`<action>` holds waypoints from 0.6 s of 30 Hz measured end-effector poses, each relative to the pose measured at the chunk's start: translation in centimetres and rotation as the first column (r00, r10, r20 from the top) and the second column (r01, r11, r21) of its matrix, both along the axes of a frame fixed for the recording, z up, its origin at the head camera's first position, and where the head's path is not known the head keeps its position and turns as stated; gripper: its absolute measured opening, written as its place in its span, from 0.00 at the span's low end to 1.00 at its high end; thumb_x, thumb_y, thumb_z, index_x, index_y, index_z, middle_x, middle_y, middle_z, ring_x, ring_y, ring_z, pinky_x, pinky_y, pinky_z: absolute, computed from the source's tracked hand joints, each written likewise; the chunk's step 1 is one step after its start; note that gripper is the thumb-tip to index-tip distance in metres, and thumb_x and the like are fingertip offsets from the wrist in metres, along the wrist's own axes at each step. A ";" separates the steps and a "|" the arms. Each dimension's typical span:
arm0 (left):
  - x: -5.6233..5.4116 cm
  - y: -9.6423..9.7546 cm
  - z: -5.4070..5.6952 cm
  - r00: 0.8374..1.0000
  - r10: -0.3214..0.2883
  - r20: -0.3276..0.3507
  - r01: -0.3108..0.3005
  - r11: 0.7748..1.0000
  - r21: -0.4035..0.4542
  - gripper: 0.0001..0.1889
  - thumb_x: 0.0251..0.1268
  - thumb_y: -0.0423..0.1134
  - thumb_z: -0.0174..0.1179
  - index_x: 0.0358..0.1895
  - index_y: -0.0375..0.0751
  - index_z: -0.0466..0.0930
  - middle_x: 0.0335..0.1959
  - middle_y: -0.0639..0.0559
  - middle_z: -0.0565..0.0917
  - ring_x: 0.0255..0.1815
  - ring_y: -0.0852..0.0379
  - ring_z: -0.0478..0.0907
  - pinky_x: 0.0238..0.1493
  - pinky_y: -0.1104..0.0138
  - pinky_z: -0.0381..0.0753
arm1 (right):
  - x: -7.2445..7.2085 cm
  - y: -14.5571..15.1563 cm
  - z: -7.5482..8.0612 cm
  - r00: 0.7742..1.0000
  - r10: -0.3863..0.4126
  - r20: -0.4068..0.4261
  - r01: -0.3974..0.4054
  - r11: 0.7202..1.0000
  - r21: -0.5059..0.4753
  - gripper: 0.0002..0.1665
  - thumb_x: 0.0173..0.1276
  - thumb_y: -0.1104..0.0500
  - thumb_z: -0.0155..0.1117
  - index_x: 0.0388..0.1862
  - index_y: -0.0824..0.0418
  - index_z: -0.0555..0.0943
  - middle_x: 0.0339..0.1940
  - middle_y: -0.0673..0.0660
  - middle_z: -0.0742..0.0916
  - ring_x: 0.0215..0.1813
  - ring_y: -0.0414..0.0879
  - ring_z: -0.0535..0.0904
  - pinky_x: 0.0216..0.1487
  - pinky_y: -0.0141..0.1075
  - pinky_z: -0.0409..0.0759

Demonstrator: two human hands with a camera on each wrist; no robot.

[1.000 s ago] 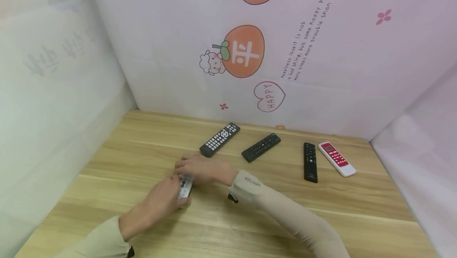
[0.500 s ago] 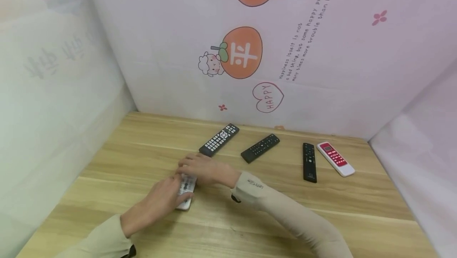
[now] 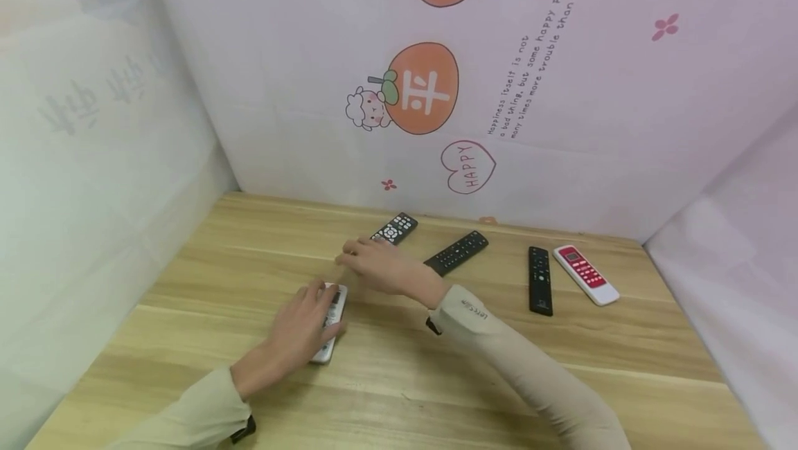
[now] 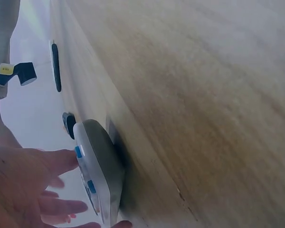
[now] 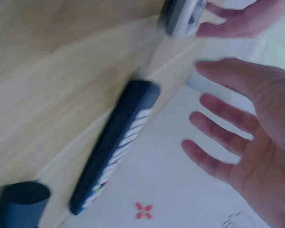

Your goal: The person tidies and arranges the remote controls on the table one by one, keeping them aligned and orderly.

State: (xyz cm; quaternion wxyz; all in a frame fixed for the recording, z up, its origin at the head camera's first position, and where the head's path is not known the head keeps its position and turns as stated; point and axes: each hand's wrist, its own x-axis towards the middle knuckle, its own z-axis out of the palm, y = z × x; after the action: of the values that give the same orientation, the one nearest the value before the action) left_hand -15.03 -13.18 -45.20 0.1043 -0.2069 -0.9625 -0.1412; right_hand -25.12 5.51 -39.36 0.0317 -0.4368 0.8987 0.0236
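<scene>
A white remote control (image 3: pixel 337 306) lies on the wooden table under my left hand (image 3: pixel 296 331). In the left wrist view the thumb touches its button face near the edge, and the other fingers extend loosely across it. Farther back, my right hand (image 3: pixel 388 264) hovers with spread, relaxed fingers, holding nothing. It partly covers a black remote with white buttons (image 3: pixel 400 227) in the head view. From the right wrist, that same black remote (image 5: pixel 115 145) appears apart from the fingers.
Just right of my right hand lies another black remote (image 3: pixel 460 252). A slim black remote (image 3: pixel 540 280) and a red-and-white remote (image 3: pixel 587 275) lie farther right. A printed cloth wall (image 3: pixel 299 124) rises behind the wooden table (image 3: pixel 405 394).
My right hand has left the white remote and moved up and right, toward the black remote with white buttons. The left hand has shifted slightly right and stays on the white remote.
</scene>
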 end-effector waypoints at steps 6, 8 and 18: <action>-0.2 0.2 -0.1 1.000 -0.009 0.016 0.009 1.000 -0.006 0.28 0.64 0.46 0.74 0.64 0.36 0.81 0.61 0.30 0.78 0.51 0.37 0.81 0.37 0.48 0.88 | -2.1 1.8 -0.6 0.970 -0.241 0.030 0.242 0.953 -0.183 0.26 0.77 0.58 0.66 0.71 0.57 0.77 0.68 0.61 0.81 0.69 0.59 0.78 0.70 0.56 0.78; -0.2 0.3 -0.1 1.000 -0.016 0.019 0.016 1.000 0.007 0.26 0.65 0.45 0.74 0.63 0.37 0.82 0.60 0.30 0.78 0.50 0.37 0.81 0.37 0.48 0.88 | -2.8 2.3 -0.9 0.949 -0.311 0.055 0.315 0.917 -0.245 0.26 0.76 0.59 0.66 0.71 0.60 0.77 0.66 0.63 0.81 0.67 0.60 0.78 0.69 0.55 0.79; -0.2 0.4 -0.1 0.999 -0.012 0.047 0.011 1.000 0.026 0.21 0.66 0.42 0.72 0.60 0.41 0.85 0.62 0.31 0.77 0.50 0.39 0.80 0.38 0.51 0.88 | -5.5 3.7 -2.0 0.806 -0.541 0.240 0.591 0.717 -0.371 0.28 0.80 0.54 0.61 0.73 0.65 0.74 0.70 0.70 0.77 0.66 0.64 0.79 0.68 0.56 0.80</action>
State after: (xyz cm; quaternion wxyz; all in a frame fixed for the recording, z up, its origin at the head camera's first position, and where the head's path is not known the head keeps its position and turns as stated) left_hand -15.23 -12.77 -45.29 0.0832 -0.2077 -0.9616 -0.1590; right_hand -30.57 9.25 -41.40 -0.0081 -0.1373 0.9680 -0.2100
